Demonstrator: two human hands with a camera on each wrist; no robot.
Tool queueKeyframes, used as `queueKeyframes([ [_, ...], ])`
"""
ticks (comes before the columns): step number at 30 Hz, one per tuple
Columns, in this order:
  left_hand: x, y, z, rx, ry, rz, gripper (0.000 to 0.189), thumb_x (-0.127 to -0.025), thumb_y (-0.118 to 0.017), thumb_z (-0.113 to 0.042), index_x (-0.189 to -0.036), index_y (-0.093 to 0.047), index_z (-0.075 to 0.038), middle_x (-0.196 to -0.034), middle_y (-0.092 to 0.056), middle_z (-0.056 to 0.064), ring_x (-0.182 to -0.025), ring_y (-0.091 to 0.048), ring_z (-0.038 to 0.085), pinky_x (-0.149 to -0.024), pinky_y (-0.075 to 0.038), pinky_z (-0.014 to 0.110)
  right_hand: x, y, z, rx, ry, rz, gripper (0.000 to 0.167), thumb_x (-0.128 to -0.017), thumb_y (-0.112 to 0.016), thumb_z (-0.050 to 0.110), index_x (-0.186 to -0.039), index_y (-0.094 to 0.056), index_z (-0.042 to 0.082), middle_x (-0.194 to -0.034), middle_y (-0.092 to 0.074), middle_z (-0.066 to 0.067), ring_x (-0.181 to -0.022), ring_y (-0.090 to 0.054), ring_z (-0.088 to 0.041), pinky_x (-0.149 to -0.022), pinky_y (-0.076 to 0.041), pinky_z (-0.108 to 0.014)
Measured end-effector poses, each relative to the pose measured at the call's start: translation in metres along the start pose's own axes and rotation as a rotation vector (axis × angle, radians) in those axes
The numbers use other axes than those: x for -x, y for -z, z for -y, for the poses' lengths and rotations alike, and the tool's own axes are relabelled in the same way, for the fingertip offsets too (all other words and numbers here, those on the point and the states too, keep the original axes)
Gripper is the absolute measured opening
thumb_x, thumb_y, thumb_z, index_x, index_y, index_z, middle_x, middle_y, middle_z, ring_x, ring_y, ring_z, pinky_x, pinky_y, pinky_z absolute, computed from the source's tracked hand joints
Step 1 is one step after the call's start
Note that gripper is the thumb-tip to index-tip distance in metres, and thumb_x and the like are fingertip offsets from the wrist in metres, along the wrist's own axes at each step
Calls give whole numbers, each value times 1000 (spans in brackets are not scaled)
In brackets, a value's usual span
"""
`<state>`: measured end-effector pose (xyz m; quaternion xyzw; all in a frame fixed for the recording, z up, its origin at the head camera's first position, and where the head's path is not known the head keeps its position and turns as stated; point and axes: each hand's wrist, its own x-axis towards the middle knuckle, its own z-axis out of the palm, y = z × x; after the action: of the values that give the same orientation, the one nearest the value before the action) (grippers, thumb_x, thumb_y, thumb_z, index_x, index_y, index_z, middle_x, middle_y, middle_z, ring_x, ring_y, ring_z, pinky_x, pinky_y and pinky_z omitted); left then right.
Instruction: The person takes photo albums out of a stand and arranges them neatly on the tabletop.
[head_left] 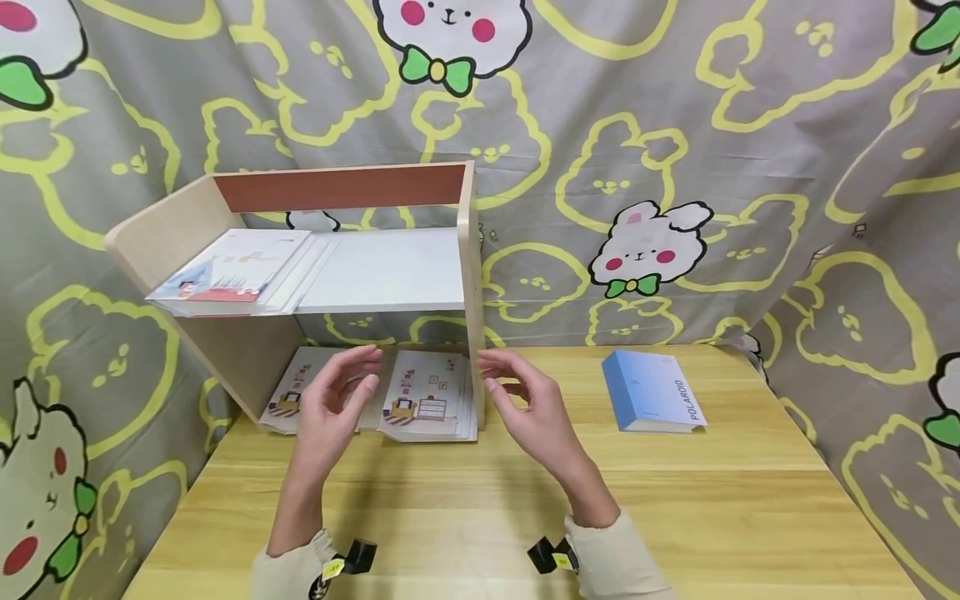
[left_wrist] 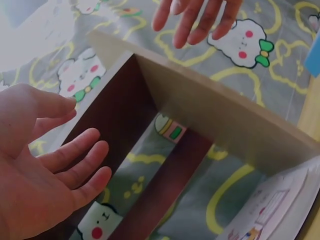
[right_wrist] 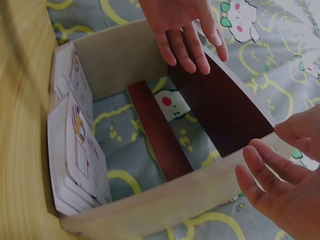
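Both hands are raised over the table in front of a small two-tier wooden shelf [head_left: 471,250], apart from each other and holding nothing. My left hand [head_left: 330,408] has loosely bent fingers and hovers in front of the lower tier, between two stacks of booklets. Just right of the shelf's right side panel is my right hand [head_left: 540,417], its fingers also loosely bent. On the lower tier lie a left booklet stack [head_left: 288,404] and a right booklet stack [head_left: 427,387], partly behind the left hand. Another booklet stack [head_left: 240,262] lies on the upper tier's left part.
A thick blue book [head_left: 652,392] marked POLAROID lies on the wooden table [head_left: 675,500], to the right of the shelf. Behind and at both sides hangs a grey cloth [head_left: 547,167] with yellow outlines and white rabbit faces. The upper tier's white board [head_left: 390,267] runs right of its stack.
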<state>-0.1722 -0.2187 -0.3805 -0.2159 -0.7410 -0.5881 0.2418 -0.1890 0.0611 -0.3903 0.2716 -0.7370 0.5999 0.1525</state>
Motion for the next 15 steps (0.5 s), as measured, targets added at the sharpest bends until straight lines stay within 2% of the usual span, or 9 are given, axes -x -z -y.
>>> queueKeyframes([
  [4, 3, 6, 1, 13, 37, -36, 38, -99, -59, 8, -136, -59, 3, -130, -62, 24, -119, -59, 38, -102, -49, 29, -1, -7, 3, -15, 1, 11, 36, -101, -64, 5, -135, -65, 18, -124, -69, 2, -112, -65, -17, -90, -58, -42],
  [6, 4, 10, 1, 13, 43, -55, 38, -99, -59, 8, -136, -59, 3, -130, -62, 23, -118, -60, 34, -101, -50, 27, -3, -12, 5, -29, 2, 19, 37, -101, -64, 6, -135, -64, 20, -123, -69, 3, -113, -65, -17, -90, -58, -41],
  [11, 5, 23, 0, 5, 26, -90, 37, -99, -59, 9, -136, -59, 6, -128, -61, 28, -116, -64, 22, -97, -51, 24, -8, -23, 7, -55, 17, 34, 39, -101, -64, 6, -137, -62, 20, -123, -69, 2, -113, -65, -19, -90, -58, -38],
  [15, 4, 34, 1, 4, 1, -119, 35, -100, -56, 9, -134, -59, 9, -125, -61, 32, -113, -64, 25, -92, -51, 22, -13, -32, 8, -67, 37, 47, 38, -102, -64, 8, -138, -61, 20, -123, -68, 2, -111, -66, -21, -89, -58, -36],
])
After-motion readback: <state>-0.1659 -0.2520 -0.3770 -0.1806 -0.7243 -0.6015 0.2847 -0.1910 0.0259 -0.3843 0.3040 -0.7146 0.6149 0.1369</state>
